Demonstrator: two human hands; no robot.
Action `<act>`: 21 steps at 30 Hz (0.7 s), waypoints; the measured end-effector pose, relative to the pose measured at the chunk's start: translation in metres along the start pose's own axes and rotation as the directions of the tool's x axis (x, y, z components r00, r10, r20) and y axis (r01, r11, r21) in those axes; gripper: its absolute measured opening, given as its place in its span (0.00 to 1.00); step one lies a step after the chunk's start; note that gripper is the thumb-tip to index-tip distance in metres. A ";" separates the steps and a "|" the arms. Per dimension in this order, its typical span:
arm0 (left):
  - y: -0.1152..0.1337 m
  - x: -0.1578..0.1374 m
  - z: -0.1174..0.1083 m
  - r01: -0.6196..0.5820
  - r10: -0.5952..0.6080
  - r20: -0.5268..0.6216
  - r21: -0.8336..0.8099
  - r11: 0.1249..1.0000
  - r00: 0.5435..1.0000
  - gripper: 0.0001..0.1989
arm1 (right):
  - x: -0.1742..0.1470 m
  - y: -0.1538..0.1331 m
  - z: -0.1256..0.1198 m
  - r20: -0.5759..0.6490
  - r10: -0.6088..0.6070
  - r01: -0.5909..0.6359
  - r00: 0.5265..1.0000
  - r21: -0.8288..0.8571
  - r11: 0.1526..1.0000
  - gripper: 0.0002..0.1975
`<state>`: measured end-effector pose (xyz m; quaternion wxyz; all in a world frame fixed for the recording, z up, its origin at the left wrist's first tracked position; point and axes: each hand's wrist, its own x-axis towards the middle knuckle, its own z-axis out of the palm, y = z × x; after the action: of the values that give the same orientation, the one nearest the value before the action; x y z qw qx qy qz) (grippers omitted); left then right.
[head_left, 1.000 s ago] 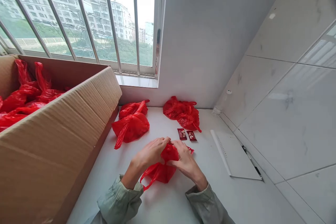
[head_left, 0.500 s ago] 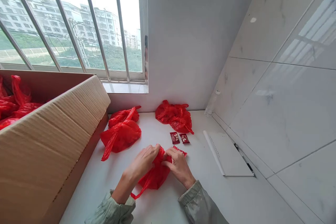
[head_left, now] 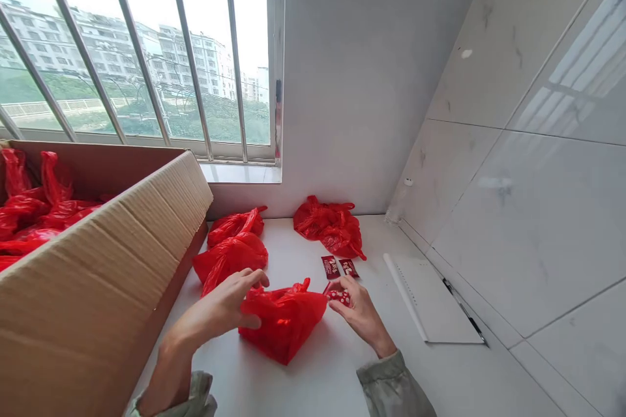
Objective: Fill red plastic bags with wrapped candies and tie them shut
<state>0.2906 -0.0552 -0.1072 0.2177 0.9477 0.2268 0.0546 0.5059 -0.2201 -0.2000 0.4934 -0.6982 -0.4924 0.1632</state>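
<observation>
A red plastic bag stands puffed up on the white tabletop between my hands. My left hand is at its left side, fingers and thumb spread apart, the thumb against the plastic. At the bag's right corner, my right hand has its thumb and fingers around a small red packet with white dots. Whether those fingers also touch the bag's corner, I cannot tell. Just beyond them lie two dark red packets, a left one and a right one.
Two tied red bags sit on the left beside a cardboard box with several red bags inside. Another red bag pile rests against the back wall. On the right are a white notebook and a black pen. A barred window is behind.
My hands have moved apart, the left one leftward and the right one rightward. The bag between them has spread wider. The dotted packet is now between my right fingers.
</observation>
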 end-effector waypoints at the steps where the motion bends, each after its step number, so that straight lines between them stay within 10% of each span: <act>1: 0.005 -0.001 0.005 0.010 -0.010 0.005 0.008 1.000 1.000 0.19 | 0.002 -0.009 0.001 -0.014 -0.026 0.025 1.000 -0.020 0.999 0.07; 10: 0.017 0.022 0.059 0.104 -0.107 0.040 0.073 0.992 0.993 0.21 | 0.021 -0.048 0.053 0.280 -0.037 0.188 0.959 -0.536 0.823 0.14; 13: -0.004 0.019 0.043 0.072 -0.070 0.070 -0.029 0.997 0.995 0.03 | 0.025 -0.040 0.050 0.292 -0.033 0.164 0.956 -0.437 0.884 0.14; 21: -0.021 0.002 0.000 -0.059 0.018 -0.100 -0.416 0.908 0.995 0.09 | 0.045 -0.021 0.007 0.169 0.038 -0.035 0.985 -0.021 0.999 0.07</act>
<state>0.2835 -0.0373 -0.1162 0.4035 0.8798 0.2011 0.1507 0.5111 -0.1773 -0.1739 0.4401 -0.6951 -0.5214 0.2265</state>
